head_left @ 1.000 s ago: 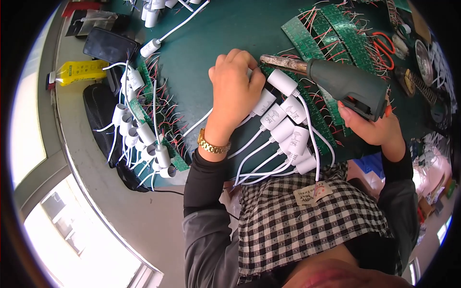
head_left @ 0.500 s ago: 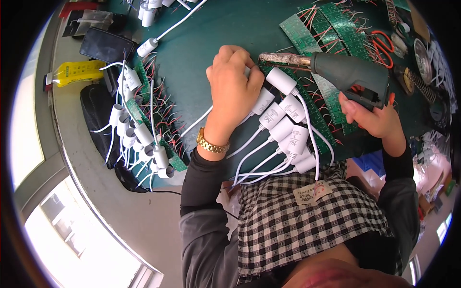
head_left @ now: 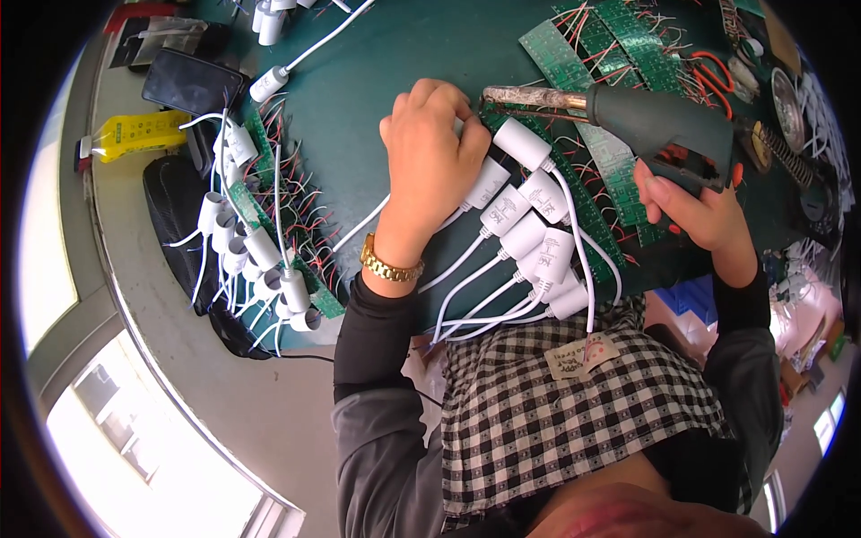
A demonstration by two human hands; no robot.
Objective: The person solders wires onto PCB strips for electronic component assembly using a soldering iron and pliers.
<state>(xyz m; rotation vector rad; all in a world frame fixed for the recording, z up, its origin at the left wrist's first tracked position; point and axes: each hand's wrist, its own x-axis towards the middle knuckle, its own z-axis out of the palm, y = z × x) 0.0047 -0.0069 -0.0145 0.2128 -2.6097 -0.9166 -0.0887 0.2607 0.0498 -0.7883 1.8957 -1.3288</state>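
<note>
My left hand (head_left: 430, 148), with a gold watch at its wrist, is closed on a white corded cylinder, mostly hidden by the fingers. A sliver of white shows beside the thumb, and a white cable (head_left: 363, 222) comes out from behind the wrist. My right hand (head_left: 695, 211) grips the handle of a dark grey soldering gun (head_left: 659, 125). The gun's stained metal tip points left, close to the left hand's fingertips. Just right of the left hand lie several white corded cylinders (head_left: 507, 211), their cables trailing toward the checked apron (head_left: 574, 403).
Green circuit boards (head_left: 560, 58) with red and white wires spread at the far right, near orange-handled scissors (head_left: 713, 76). More boards and white corded cylinders (head_left: 260, 247) crowd the left edge. A phone (head_left: 193, 81), a yellow packet (head_left: 139, 134) and a black case (head_left: 175, 211) lie there too.
The soldering gun and my right hand have shifted slightly, with the tip a little lower against the left hand. The left hand keeps its grip. The whole view has drifted slightly left.
</note>
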